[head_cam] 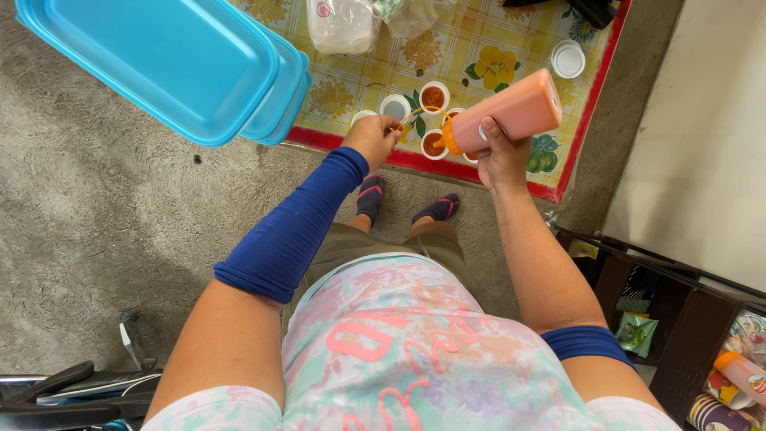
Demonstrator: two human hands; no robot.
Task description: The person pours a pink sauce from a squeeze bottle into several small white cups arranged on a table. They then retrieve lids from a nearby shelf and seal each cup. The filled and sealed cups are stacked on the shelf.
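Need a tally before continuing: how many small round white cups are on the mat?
6 small round white cups: at, partly hidden; hands may hide more.

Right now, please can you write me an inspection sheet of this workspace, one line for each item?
Surface: flowered mat with red border, on grey concrete floor.
Job's things: orange squeeze bottle, tilted nozzle-down; small white sauce cups, some filled orange.
Clutter: stacked blue trays; clear plastic bags; white lid.
Hands: right hand grips the bottle; left hand holds a cup.
Cables: nothing seen.
Surroundings: dark shelf with packets, right.
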